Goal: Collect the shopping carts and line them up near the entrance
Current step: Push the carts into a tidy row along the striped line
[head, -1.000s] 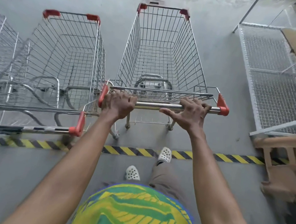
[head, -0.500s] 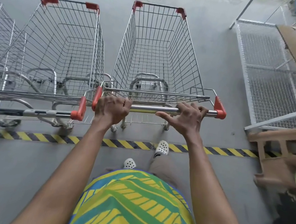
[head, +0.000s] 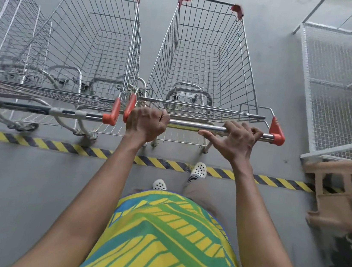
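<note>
Crosswise, cart handle [head: 194, 125] runs through left grip [head: 147, 125], right grip [head: 236, 141].

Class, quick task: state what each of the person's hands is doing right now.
Left hand: closed, fist wrapped round the cart handle.
Right hand: closed on the same handle, fingers hooked over it, thumb stretched out.

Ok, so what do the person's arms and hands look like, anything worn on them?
Both arms are bare up to the frame edge, no sleeves showing. The left hand and right hand carry no gloves, watch or bracelet that I can see. The top is patterned yellow, green and blue.
</note>
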Demonstrator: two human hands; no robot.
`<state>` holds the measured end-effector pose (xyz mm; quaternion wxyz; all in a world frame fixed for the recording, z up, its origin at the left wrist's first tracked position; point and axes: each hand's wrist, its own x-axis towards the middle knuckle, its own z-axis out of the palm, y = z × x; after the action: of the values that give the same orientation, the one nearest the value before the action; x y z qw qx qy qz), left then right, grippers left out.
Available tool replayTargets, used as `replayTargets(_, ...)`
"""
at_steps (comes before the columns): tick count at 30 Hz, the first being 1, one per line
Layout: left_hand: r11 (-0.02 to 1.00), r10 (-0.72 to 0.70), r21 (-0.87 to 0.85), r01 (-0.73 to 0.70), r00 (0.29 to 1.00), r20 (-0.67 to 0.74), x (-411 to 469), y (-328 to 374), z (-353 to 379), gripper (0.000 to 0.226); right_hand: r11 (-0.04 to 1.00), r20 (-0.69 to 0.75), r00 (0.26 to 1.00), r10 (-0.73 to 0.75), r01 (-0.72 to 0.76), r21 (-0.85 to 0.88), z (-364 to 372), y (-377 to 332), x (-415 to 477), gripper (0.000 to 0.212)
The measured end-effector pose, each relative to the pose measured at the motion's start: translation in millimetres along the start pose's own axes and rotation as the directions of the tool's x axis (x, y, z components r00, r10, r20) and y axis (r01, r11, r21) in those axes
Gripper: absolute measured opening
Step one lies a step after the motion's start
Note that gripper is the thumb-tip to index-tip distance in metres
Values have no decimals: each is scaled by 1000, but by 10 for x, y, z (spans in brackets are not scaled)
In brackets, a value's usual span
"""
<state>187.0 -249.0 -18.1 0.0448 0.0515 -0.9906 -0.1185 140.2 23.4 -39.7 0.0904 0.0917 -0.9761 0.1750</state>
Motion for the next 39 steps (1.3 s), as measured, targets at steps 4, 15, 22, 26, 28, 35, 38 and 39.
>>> replayTargets(4, 994, -11, -109, -7, 987, -161, -64, -31, 93, 45, 1000, -13, 1000, -8, 9, 12, -24, -10, -51, 82)
replayTargets(15, 72, -449, -861, 503, 787, 423, -819, 68, 232, 19, 1000, -42, 999, -11, 12, 10, -33, -53, -99, 82)
replayTargets(22, -884, -402, -467, -27, 554, 729, -258, -339, 53, 54, 999, -46, 999, -10, 12, 38, -57, -52, -102, 82)
replayTargets(26, -891, -454, -368, -267, 569, 685, -68, -359, 36, 66, 1000, -27, 1000, -5, 5, 13, -39, -52, -94, 81)
replayTargets(28, -893, -450, -343, -291, 574, 684, -54, -382, 61, 60, 1000, -36, 999, -4, 4, 13, -43, -45, -94, 81)
replayTargets(35, -884, -468, -369, -289, 574, 672, -52, -411, 83, 63, 1000, -42, 999, -18, 19, 14, -34, -46, -100, 79)
replayTargets(38, -884, -466, -371, -283, 577, 671, -46, -410, 96, 61, 1000, -46, 999, -26, 27, 17, -22, -25, -107, 78)
replayTargets(39, -885, -466, -373, -279, 575, 673, -44, -420, 112, 60, 1000, -46, 999, -25, 26, 15, -14, -18, -110, 79)
